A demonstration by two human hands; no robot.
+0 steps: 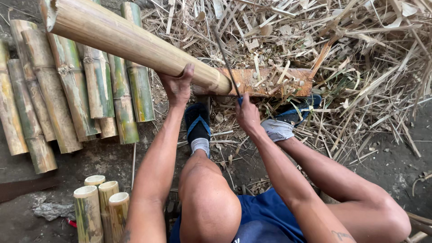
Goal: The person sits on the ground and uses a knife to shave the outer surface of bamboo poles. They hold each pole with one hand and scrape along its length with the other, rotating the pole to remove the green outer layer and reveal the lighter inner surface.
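Bamboo pole (135, 42) leans with its end on the wood block (270, 81), left hand (177, 85) clamped under it, right hand (246, 112) gripping a blade (225, 58) set at that end; split looks barely started, cut pieces (67, 94) piled left

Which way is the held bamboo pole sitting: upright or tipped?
Tipped. The bamboo pole slants, its lower end on the wooden block, steadied by the left hand.

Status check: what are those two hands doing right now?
Left hand grips thick tan bamboo pole. Right hand holds thin dark blade at pole's end, over wooden block. Nothing in the way.
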